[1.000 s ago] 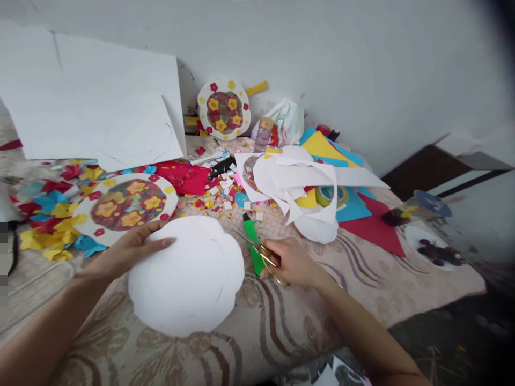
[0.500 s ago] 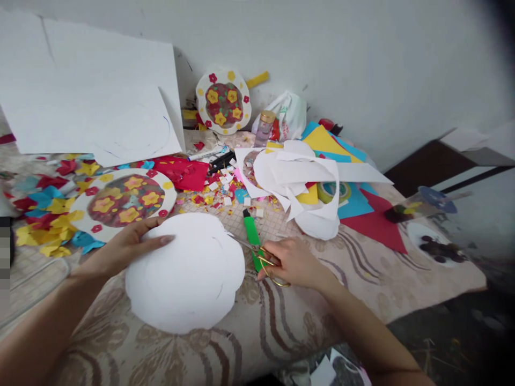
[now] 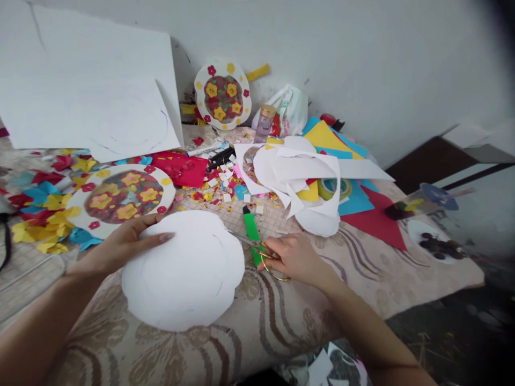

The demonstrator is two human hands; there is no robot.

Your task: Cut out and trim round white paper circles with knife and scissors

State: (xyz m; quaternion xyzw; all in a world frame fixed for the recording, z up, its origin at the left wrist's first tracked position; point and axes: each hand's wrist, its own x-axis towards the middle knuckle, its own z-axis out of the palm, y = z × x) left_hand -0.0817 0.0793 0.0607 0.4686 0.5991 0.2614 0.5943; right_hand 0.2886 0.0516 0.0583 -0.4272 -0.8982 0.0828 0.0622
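Observation:
A white paper cutout with a scalloped edge is held up over the cloth-covered table. My left hand pinches its upper left edge, thumb on top. Faint pencil arcs show on the paper's right half. In my right hand are gold-handled scissors, fingers through the loops. Their blades point left and meet the cutout's upper right edge; they look nearly closed. Behind the scissors lies a green utility knife with a black end. A round white frame decorated with paper flowers lies just beyond my left hand.
Folded paper flowers pile up at the left. A large white sheet and a second flowered frame lean on the wall. White offcuts, coloured paper, a tape roll, a plastic cup and a plate are at the right.
The scissor blades look more closed at the paper's edge. The cutout has shifted very slightly left, and the whole view has moved a little. Both hands keep their holds.

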